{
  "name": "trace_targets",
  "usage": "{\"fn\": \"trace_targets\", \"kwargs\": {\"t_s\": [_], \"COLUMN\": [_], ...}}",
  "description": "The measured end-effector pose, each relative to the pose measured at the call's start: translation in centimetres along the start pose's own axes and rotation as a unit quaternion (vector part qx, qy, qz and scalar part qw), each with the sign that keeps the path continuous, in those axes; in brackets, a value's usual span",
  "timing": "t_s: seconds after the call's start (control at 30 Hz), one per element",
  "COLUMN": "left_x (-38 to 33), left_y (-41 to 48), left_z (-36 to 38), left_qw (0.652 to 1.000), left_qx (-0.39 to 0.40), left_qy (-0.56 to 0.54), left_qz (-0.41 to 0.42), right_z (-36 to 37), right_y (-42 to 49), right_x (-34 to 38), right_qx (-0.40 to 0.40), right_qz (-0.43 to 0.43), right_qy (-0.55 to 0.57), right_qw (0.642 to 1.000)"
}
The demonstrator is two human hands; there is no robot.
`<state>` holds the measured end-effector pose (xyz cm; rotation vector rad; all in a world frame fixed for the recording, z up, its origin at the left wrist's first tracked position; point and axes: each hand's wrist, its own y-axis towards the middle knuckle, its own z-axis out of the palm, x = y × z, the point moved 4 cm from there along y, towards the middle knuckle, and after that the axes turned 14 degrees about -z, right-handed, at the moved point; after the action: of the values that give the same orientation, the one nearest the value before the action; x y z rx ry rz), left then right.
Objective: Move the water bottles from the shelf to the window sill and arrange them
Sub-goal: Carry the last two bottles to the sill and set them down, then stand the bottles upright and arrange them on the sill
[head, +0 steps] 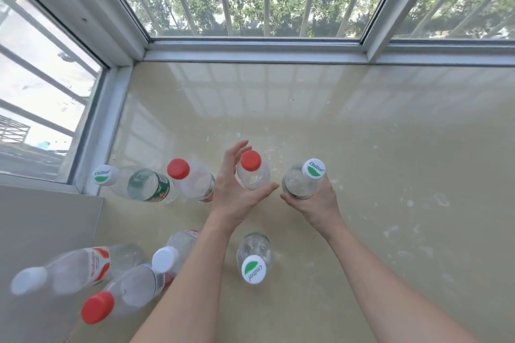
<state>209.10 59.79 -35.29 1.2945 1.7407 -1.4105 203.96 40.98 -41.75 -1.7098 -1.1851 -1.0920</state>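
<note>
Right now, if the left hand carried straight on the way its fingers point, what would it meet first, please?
The left hand is open around the red-capped bottle, fingers pointing towards the window. Beyond them I see only bare window sill, then the window frame, though depth is hard to judge.

Two bare forearms enter from the lower edge, with no sleeve showing on either one. The left hand (234,195) and the right hand (315,203) are bare too: no glove, ring, watch or bracelet shows on the parts in sight. The fingers (237,152) of the left hand are slender, with short, plain nails. Both wrists are narrow and both forearms smooth.
</note>
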Motion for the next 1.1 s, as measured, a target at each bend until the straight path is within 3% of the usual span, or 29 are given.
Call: {"fn": "trace_targets", "kwargs": {"t_s": [0.17, 0.27, 0.43, 0.53, 0.63, 0.77, 0.93, 1.1], "left_x": [-0.9, -2.2, -6.0, -8.9, -11.7, -13.4, -13.8, -13.3], "left_y": [-1.6, -3.4, -7.9, -11.1, -13.4, -15.8, -18.8, -20.1], "left_z": [-1.2, -2.4, -4.3, -5.2, -7.0, -11.1, -15.2, -19.3], "left_qw": [0.997, 0.99, 0.967, 0.945, 0.907, 0.882, 0.874, 0.868], "left_qx": [-0.034, -0.067, -0.082, -0.114, -0.166, -0.198, -0.204, -0.2], "left_qy": [0.062, 0.125, 0.241, 0.306, 0.38, 0.417, 0.436, 0.452], "left_qz": [-0.001, -0.005, -0.01, 0.022, 0.072, 0.093, 0.067, 0.058], "right_z": [-1.0, -2.9, -6.7, -8.7, -10.7, -12.6, -12.2, -7.8], "right_y": [-1.0, -2.0, -3.4, -4.5, -5.5, -6.6, -8.3, -9.7], "right_x": [0.7, 2.6, 8.5, 12.6, 16.3, 20.6, 24.1, 25.9], "right_qx": [0.029, 0.057, 0.151, 0.161, 0.14, 0.098, 0.07, 0.107], "right_qz": [0.008, -0.022, -0.065, -0.103, -0.143, -0.19, -0.266, -0.32], "right_qy": [-0.014, -0.111, -0.344, -0.423, -0.441, -0.463, -0.441, -0.387], "right_qw": [0.999, 0.992, 0.925, 0.886, 0.875, 0.86, 0.854, 0.858]}}
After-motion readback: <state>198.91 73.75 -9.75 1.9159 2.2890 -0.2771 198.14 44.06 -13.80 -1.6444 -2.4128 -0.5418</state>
